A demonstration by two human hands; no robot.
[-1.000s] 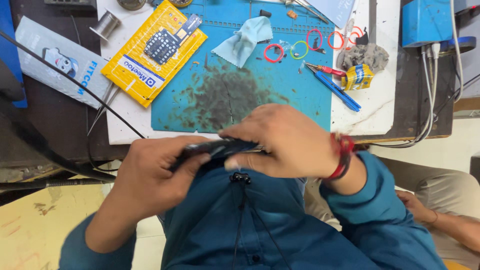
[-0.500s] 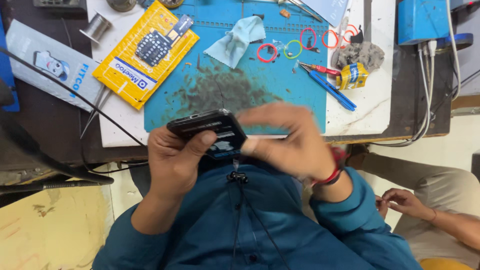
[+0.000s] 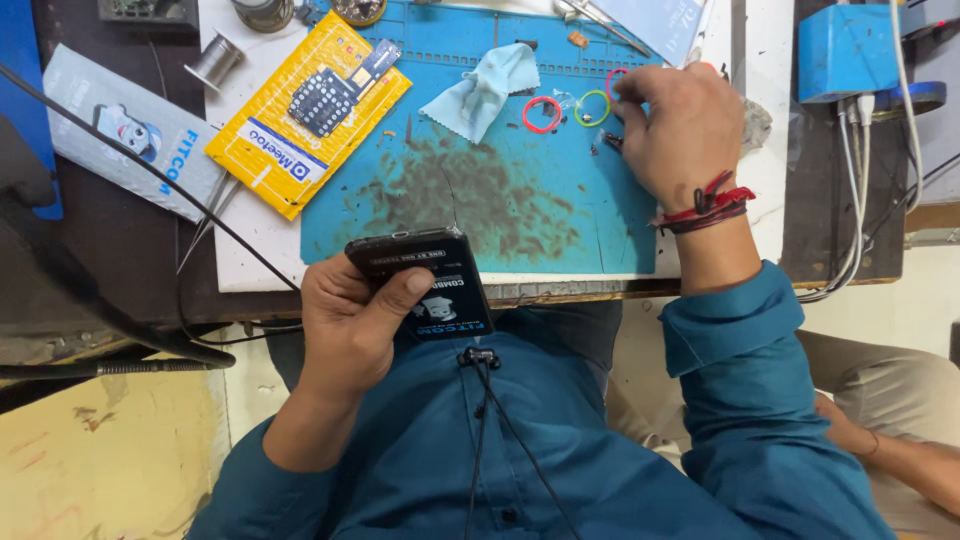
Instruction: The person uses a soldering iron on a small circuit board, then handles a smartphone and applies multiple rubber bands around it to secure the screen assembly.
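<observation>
Two hands busy: my left hand [image 3: 350, 320] clamps the phone [image 3: 425, 280], right hand [image 3: 680, 125] curled over small parts [image 3: 607, 140] on the mat [image 3: 500, 215] (grip hidden), so reassembly looks unfinished.

Light was even and bright, shadows soft; focus stayed sharp, with slight wide-angle bending at edges.
</observation>
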